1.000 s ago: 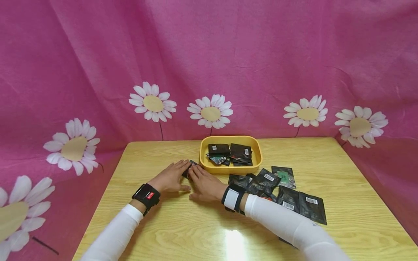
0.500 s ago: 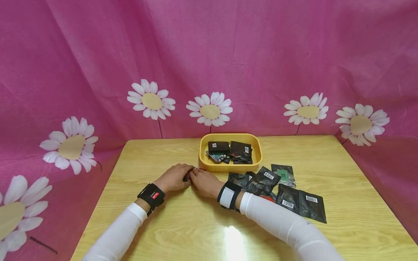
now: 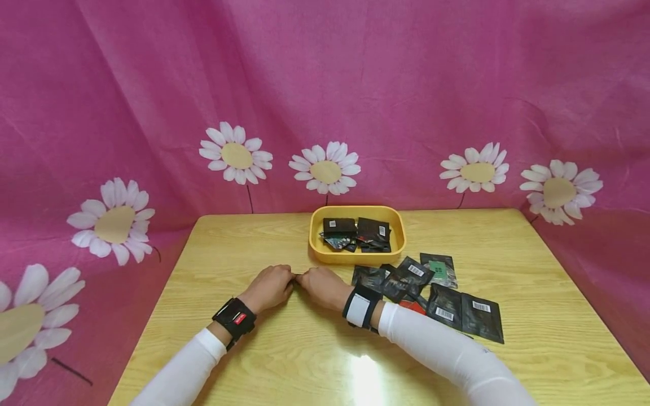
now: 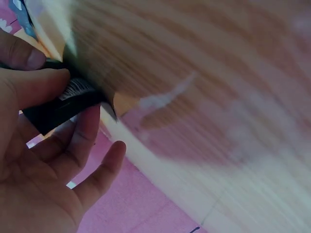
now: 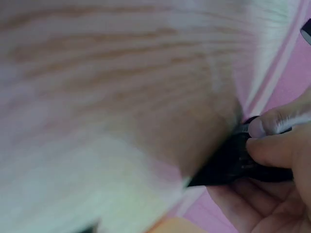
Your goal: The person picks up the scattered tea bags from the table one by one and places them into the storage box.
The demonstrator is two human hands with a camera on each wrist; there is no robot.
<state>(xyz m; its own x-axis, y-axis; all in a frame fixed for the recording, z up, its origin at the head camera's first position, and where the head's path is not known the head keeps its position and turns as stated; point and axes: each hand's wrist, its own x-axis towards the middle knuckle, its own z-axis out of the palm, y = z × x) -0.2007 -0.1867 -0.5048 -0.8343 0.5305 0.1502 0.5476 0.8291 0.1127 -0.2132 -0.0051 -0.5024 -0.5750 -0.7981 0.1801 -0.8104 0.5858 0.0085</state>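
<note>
A yellow tray (image 3: 401, 248) sits on the wooden counter (image 3: 533, 293) just beyond the hands, with several black packets (image 3: 373, 234) piled inside it. To the right of the hands, more black packets (image 3: 462, 313) lie loose and overlapping on the counter; some bear white barcode labels, and one with a green label (image 3: 440, 269) lies at the far edge of the group. Behind the counter hangs a pink cloth backdrop (image 3: 355, 84) printed with white daisies (image 3: 325, 167), which also drapes down along both sides.
</note>
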